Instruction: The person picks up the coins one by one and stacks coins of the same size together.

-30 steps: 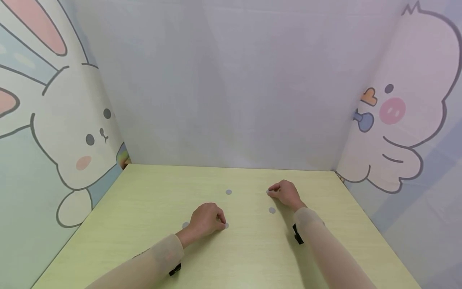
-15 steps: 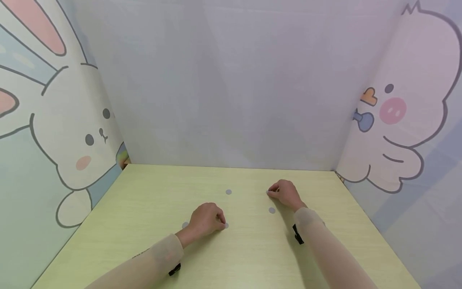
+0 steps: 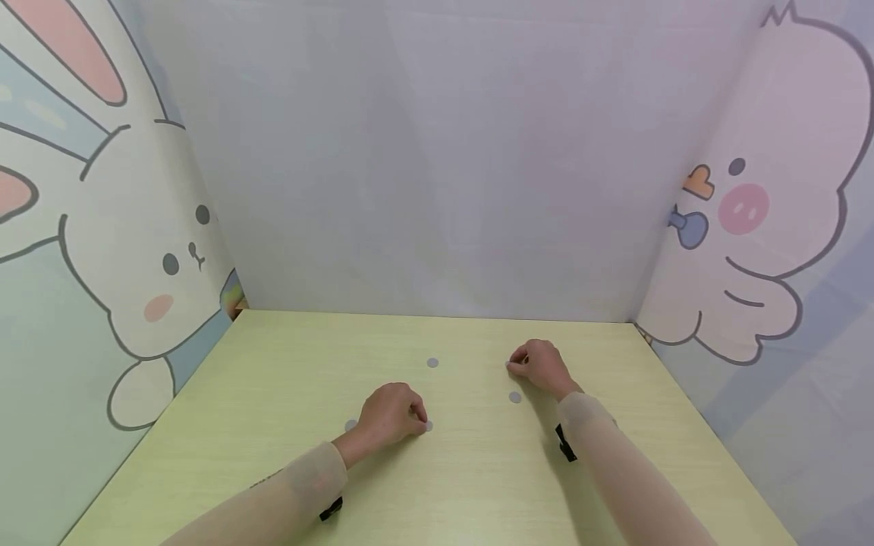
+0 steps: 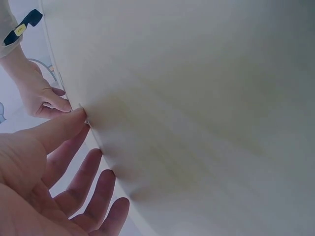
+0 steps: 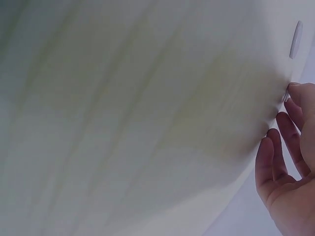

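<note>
My left hand is low over the table, pinching a small flat grey disc between thumb and index finger. In the left wrist view its other fingertips reach down to the tabletop. Farther back and to the right, my right hand pinches another grey disc by its edge, mostly hidden by the fingers. The right wrist view shows this disc edge-on at the thumb tip, close to the tabletop.
More grey discs lie flat: a back-centre disc, a disc in front of my right hand, and a disc partly behind my left wrist. The pale yellow table ends at a plain backdrop, with cartoon-printed sheets at both sides.
My right hand has shifted very slightly to the right with its disc. My left hand and the loose discs have stayed in place.
</note>
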Demonstrator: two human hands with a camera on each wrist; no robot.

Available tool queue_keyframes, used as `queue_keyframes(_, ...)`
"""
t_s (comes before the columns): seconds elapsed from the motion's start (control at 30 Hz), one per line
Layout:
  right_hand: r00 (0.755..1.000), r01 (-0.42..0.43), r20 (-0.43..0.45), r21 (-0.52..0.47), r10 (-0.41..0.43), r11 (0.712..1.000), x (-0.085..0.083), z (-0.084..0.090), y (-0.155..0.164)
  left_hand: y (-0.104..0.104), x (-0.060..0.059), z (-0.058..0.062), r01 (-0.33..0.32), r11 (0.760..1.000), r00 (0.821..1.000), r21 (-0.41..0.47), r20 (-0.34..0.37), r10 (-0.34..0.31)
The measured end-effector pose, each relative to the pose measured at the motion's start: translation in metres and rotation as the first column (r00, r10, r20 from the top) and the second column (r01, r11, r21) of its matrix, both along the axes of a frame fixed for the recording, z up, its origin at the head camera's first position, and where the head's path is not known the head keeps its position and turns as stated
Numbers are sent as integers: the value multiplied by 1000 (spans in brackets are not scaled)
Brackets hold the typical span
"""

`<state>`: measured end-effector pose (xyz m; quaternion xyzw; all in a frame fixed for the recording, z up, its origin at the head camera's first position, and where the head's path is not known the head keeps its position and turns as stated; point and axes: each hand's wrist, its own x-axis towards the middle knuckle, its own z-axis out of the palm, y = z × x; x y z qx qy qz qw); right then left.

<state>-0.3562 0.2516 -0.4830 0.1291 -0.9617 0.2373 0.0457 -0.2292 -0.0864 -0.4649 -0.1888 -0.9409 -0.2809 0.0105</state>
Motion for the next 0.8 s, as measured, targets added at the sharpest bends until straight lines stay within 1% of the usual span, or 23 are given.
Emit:
queue_keyframes(0.33, 1000, -17, -1, 19, 17, 1000, 5, 4, 0, 0, 1, -1, 2, 1000, 1000, -8, -15, -2)
queue_keyframes(0.63, 998, -62, -15, 29, 62, 998, 7, 5, 2, 0, 1, 0, 0, 1000, 1000, -8, -14, 0)
queue_keyframes(0.8, 997, -81, -11, 15, 82, 997, 9, 4, 2, 0, 2, 0, -1, 1000, 1000, -4, -11, 1)
